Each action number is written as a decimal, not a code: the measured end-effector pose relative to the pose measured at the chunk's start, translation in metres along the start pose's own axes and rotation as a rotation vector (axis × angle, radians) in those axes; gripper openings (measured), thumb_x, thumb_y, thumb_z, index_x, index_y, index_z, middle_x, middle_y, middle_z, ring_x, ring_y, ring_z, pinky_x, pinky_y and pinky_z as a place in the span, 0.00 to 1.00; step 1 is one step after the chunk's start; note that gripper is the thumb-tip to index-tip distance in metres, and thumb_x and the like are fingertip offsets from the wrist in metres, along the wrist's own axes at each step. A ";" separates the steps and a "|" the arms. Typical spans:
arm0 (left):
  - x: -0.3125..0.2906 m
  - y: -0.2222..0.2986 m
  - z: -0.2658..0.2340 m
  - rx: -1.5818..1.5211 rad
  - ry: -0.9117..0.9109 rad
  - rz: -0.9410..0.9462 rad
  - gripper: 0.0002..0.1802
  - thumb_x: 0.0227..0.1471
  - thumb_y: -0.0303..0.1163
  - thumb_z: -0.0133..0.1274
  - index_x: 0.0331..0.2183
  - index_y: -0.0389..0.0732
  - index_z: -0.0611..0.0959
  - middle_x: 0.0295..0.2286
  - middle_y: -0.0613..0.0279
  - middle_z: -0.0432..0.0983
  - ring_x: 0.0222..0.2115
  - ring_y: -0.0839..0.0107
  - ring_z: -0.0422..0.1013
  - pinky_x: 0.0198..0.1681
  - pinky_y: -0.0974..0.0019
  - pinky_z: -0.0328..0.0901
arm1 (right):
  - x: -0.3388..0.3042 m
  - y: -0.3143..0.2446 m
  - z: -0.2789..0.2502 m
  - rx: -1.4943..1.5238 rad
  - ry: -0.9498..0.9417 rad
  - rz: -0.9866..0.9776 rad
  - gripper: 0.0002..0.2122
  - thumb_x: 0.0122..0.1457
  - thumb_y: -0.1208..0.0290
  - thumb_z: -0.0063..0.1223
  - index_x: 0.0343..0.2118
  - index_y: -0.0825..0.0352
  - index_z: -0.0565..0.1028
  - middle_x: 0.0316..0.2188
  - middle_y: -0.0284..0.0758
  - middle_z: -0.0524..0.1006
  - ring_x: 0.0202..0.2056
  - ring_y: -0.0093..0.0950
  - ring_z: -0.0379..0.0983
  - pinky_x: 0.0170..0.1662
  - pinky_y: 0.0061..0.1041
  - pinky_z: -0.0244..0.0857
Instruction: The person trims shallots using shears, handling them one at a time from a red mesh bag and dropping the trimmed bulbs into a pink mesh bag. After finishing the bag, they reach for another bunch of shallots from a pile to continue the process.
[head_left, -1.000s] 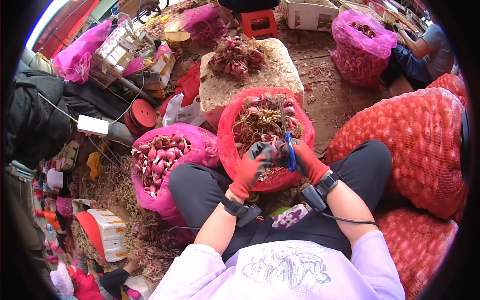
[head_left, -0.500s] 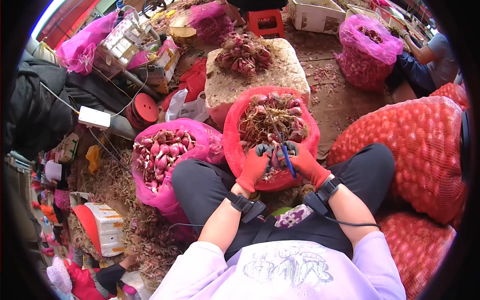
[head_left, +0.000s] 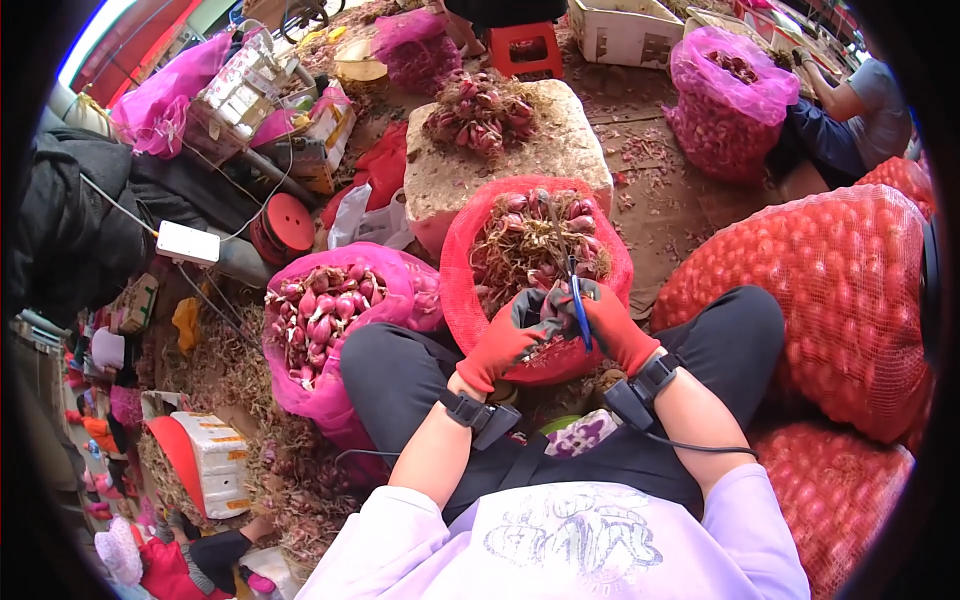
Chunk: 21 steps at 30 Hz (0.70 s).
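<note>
Both my hands wear gloves with red backs and grey fingers, and they meet over the near side of an open red mesh bag (head_left: 452, 262). Bunched shallots (head_left: 528, 238) with dry roots and stalks fill it. My right hand (head_left: 606, 318) is closed round scissors (head_left: 581, 312) with blue handles, the blades pointing away from me. Close beside it, my left hand (head_left: 522, 328) has its fingers curled together; what they pinch, if anything, is hidden. Left of my knee, a pink mesh bag (head_left: 405, 290) holds loose trimmed shallots (head_left: 325, 318).
A pale foam block (head_left: 580, 130) bears another shallot bunch (head_left: 482, 112). Large full red mesh sacks (head_left: 800, 300) crowd my right side. A red cable reel (head_left: 290, 222) and a white box (head_left: 188, 240) with wires lie left. Another person (head_left: 868, 110) sits at far right.
My left hand has shifted slightly left and its fingers have curled. The scissors have turned a little more upright in my right hand.
</note>
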<state>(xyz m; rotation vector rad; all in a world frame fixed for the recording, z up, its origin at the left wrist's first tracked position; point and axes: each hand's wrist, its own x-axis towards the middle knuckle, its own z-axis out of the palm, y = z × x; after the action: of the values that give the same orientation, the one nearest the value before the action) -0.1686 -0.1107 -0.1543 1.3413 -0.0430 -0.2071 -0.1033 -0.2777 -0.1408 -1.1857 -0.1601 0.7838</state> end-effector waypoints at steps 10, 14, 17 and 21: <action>-0.001 0.008 0.017 -0.119 0.084 -0.047 0.09 0.48 0.24 0.52 0.34 0.38 0.72 0.26 0.70 0.69 0.26 0.83 0.64 0.30 0.79 0.60 | 0.003 0.000 -0.014 0.187 -0.051 0.191 0.10 0.53 0.64 0.49 0.31 0.67 0.72 0.18 0.32 0.71 0.18 0.20 0.66 0.21 0.18 0.60; -0.004 0.011 0.000 0.189 -0.087 0.080 0.05 0.49 0.25 0.50 0.31 0.38 0.72 0.25 0.69 0.71 0.25 0.84 0.65 0.29 0.78 0.61 | 0.000 -0.004 -0.008 0.024 -0.006 0.181 0.09 0.53 0.65 0.49 0.28 0.66 0.73 0.16 0.30 0.71 0.16 0.19 0.65 0.18 0.17 0.59; -0.007 -0.001 -0.004 0.239 -0.006 0.072 0.05 0.50 0.26 0.48 0.31 0.37 0.73 0.26 0.68 0.73 0.26 0.83 0.67 0.29 0.77 0.64 | 0.002 0.002 -0.006 -0.080 0.002 0.171 0.10 0.52 0.64 0.51 0.24 0.67 0.74 0.14 0.31 0.71 0.13 0.20 0.64 0.15 0.18 0.58; -0.005 0.013 0.010 0.119 0.004 -0.100 0.06 0.52 0.28 0.46 0.32 0.36 0.74 0.25 0.67 0.73 0.24 0.81 0.69 0.25 0.75 0.66 | 0.001 0.004 -0.007 -0.198 0.024 0.128 0.11 0.51 0.64 0.53 0.22 0.67 0.74 0.13 0.31 0.71 0.13 0.19 0.65 0.14 0.19 0.56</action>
<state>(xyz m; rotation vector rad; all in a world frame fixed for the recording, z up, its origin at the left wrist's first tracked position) -0.1731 -0.1166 -0.1389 1.4642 0.0159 -0.2898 -0.1007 -0.2816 -0.1468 -1.4023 -0.1459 0.8803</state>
